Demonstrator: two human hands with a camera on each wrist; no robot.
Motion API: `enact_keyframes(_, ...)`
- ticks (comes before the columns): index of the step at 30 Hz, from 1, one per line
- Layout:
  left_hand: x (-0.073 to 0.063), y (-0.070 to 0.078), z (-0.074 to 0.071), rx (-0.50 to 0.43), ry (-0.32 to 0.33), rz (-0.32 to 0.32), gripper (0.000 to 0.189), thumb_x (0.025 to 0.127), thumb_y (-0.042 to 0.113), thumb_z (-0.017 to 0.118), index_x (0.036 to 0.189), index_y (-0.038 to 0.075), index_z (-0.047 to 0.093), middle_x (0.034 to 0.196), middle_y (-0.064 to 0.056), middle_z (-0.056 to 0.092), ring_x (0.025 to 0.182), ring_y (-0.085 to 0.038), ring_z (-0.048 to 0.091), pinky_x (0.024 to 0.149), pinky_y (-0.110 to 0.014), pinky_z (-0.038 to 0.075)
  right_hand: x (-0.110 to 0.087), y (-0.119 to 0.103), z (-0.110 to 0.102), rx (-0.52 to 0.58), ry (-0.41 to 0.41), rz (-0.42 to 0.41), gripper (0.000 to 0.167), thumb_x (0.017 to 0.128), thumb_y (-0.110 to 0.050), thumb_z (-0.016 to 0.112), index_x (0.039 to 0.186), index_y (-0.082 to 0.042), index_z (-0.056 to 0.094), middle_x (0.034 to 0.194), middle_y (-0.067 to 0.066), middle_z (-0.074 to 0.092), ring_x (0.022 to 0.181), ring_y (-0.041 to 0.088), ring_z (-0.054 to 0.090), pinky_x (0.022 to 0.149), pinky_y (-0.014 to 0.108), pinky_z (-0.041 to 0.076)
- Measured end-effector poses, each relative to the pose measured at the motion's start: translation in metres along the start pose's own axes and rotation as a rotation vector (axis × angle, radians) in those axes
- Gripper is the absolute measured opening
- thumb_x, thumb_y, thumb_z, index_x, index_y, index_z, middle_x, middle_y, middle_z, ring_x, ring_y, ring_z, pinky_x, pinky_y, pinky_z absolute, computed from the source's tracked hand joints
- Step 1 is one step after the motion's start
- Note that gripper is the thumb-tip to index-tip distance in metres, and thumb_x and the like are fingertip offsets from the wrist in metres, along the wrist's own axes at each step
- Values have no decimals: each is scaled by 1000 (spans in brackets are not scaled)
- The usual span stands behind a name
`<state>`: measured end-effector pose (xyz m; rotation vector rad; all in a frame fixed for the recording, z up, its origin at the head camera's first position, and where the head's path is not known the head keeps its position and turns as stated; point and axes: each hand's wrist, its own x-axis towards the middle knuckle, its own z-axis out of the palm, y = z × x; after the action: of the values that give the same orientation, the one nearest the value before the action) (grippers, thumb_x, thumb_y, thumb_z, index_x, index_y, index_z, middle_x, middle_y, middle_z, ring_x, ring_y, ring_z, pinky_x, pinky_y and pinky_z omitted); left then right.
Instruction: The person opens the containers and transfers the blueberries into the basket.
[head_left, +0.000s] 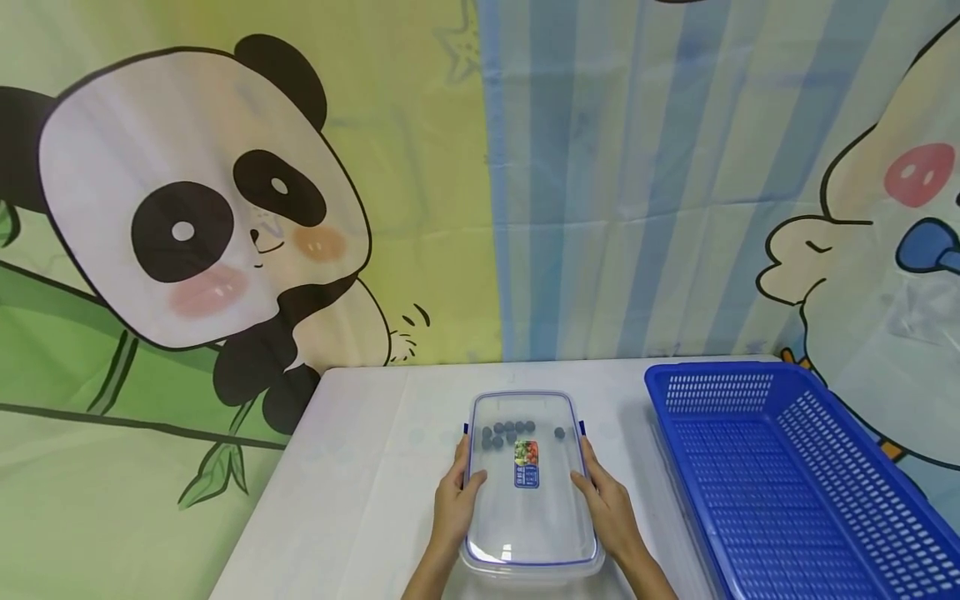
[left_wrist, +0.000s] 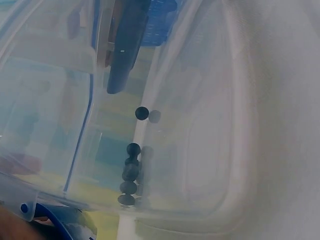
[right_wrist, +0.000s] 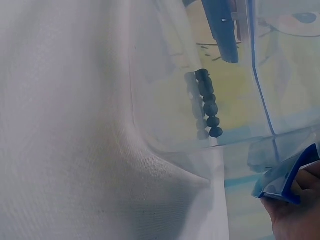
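Note:
A clear lidded plastic food container with a blue seal line and a fruit label is between my two hands, above the white table. My left hand grips its left side, thumb on the lid's edge. On the opposite side, my right hand grips it the same way. Inside, several small dark round blueberries lie toward the far end, one apart to the right. The right wrist view shows a blue-edged side latch standing outward by the right fingers. Most fingers are hidden beneath the container's sides.
A large blue plastic basket with perforated walls stands on the right of the white table. Behind the table's far edge hangs a curtain printed with cartoon animals.

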<state>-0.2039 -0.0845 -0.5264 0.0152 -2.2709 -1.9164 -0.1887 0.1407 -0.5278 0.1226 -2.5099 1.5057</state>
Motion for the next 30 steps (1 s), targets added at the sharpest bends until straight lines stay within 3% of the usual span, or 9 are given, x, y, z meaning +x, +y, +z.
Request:
enact_keyframes(4, -2, 3, -1, -35, -13, 13, 57, 88, 4, 56, 141, 6, 35, 149, -10, 24, 137, -27, 19, 111, -35, 14, -1, 0, 0, -11, 9, 9, 55, 96, -32, 48, 145, -14, 30, 145, 2, 29, 127, 25, 37, 104, 46, 33)
enact_keyframes(9, -10, 24, -5, -61, -20, 1, 55, 88, -2, 53, 139, -3, 33, 148, -15, 23, 136, -30, 19, 110, -36, 15, 1, -1, -1, -14, 2, -19, 55, 95, -32, 50, 144, -16, 30, 145, 4, 31, 126, 26, 39, 104, 44, 34)
enact_keyframes(16, -7, 12, -4, -87, -10, 59, 56, 89, 0, 53, 141, 3, 32, 149, -9, 23, 137, -24, 19, 110, -30, 16, 1, -5, -2, 13, 14, -44, 55, 95, -29, 52, 144, -17, 31, 144, 6, 33, 125, 26, 40, 102, 44, 37)
enact_keyframes(22, -14, 46, -6, -25, -11, 29, 53, 89, -1, 52, 138, -3, 34, 147, -16, 24, 136, -31, 19, 111, -38, 17, 1, -8, -2, 62, 23, 45, 52, 97, -34, 46, 144, -20, 30, 145, -2, 30, 129, 22, 34, 107, 41, 29)
enact_keyframes(26, -12, 58, -6, -9, -14, 19, 52, 89, 0, 52, 138, -4, 35, 147, -16, 25, 136, -31, 19, 112, -42, 17, 1, -15, -6, 120, 25, 82, 48, 99, -31, 42, 144, -22, 30, 146, -4, 28, 132, 20, 30, 110, 39, 24)
enact_keyframes(30, -6, 63, -10, -54, -25, 28, 53, 88, -1, 53, 138, -4, 34, 147, -13, 26, 137, -28, 18, 112, -40, 15, 3, -28, -11, 173, 31, 83, 45, 100, -28, 38, 143, -18, 32, 146, -4, 29, 133, 20, 29, 110, 39, 23)
